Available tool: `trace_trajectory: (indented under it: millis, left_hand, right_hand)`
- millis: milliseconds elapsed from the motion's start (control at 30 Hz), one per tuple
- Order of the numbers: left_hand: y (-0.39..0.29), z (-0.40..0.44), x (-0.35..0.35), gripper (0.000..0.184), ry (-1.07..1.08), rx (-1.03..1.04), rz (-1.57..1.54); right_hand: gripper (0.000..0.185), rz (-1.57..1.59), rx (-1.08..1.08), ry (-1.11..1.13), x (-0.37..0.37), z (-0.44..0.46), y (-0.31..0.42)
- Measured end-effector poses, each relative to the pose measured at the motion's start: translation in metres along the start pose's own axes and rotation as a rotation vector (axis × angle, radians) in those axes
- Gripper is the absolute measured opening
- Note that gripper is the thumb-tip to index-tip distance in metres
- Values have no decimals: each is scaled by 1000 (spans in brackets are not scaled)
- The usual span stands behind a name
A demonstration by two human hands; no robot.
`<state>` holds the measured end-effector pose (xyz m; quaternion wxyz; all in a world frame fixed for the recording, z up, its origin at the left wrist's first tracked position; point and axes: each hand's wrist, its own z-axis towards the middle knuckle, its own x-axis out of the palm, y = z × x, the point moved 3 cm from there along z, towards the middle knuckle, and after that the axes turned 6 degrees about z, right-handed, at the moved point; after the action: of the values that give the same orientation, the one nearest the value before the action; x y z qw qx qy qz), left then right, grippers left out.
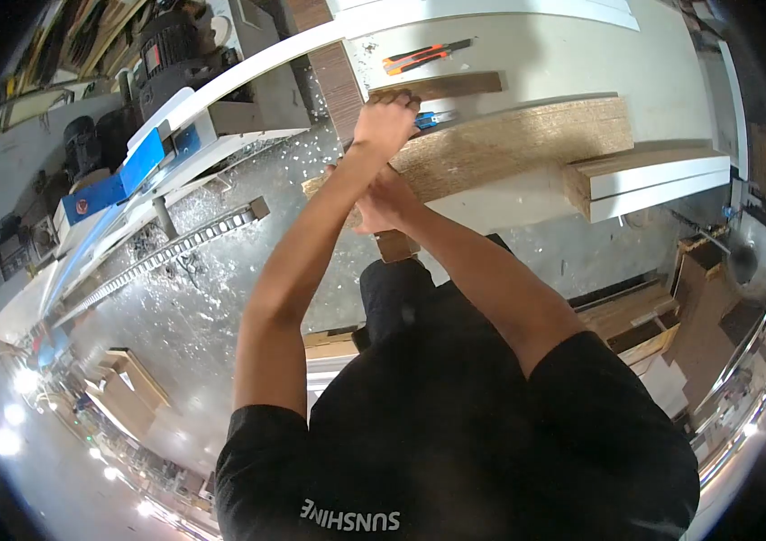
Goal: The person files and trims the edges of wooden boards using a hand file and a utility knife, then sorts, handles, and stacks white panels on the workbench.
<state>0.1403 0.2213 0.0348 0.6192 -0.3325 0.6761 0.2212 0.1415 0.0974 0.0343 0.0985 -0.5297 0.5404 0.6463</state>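
My left hand (386,123) is closed in a fist at the near left corner of the white worktop (572,63). A blue utility knife (437,118) shows right beside its palm; whether the fingers hold it is hidden. Below, partly covered by my left forearm, my right hand (385,200) wraps around a brown piece of board (396,245) whose end sticks out toward me. A long particleboard strip (518,144) lies just right of both hands. Behind my left hand lies a narrow dark brown strip (459,86), with two orange-and-black utility knives (426,56) beyond it.
Stacked white-edged boards (658,185) lie at the worktop's right end. A brown panel (336,86) runs along its left side. On the left stands a machine with a blue part (144,162) and dark motors (169,45). Chips litter the floor (193,298); wooden boxes (644,329) stand at right.
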Motion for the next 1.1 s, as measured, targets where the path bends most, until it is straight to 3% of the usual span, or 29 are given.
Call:
trace_trajectory:
  millis: [133,233,300,333,433,467,533,567,600,700,800,967,1100]
  left_hand:
    - [-7,23,0,42,486,120,169]
    - [4,22,-10,43,360,53,-11]
    - [22,-2,-32,41,-66,-53,-221]
    - [28,-19,-44,40,-282,-100,-315]
    - [71,-101,-61,43,-673,-457,-845]
    - [85,-136,-51,42,-776,-549,-1068]
    - [107,-218,-25,34,-813,-937,-1443]
    - [101,-255,-7,26,-965,-951,-1513]
    - [94,-287,25,30,-986,-1024,-1566]
    - [44,-353,75,39,-743,-1049,-1305]
    - [-35,-367,119,47,-607,-995,-1193]
    - [-62,-356,125,44,-470,-1001,-1257]
    - [-61,-353,127,48,-531,-993,-1385]
  right_hand:
    - [128,-15,-15,-47,2,-2,-1]
    - [128,-120,-64,-46,-7,1,5]
    - [129,-177,-157,-151,-13,1,7]
    - [129,-179,-116,-88,-12,4,7]
    - [129,-169,-30,9,-13,10,12]
    - [129,-155,-37,-23,-17,13,16]
    - [128,-152,-22,-39,-20,15,23]
    - [128,-166,-4,-25,-19,16,25]
    - [128,-179,14,-12,-18,17,27]
    - [130,-218,3,-13,-11,17,26]
    - [130,-263,-10,-13,-7,19,24]
    - [131,-351,-43,-10,-7,21,28]
    - [131,-358,-47,-9,-5,21,27]
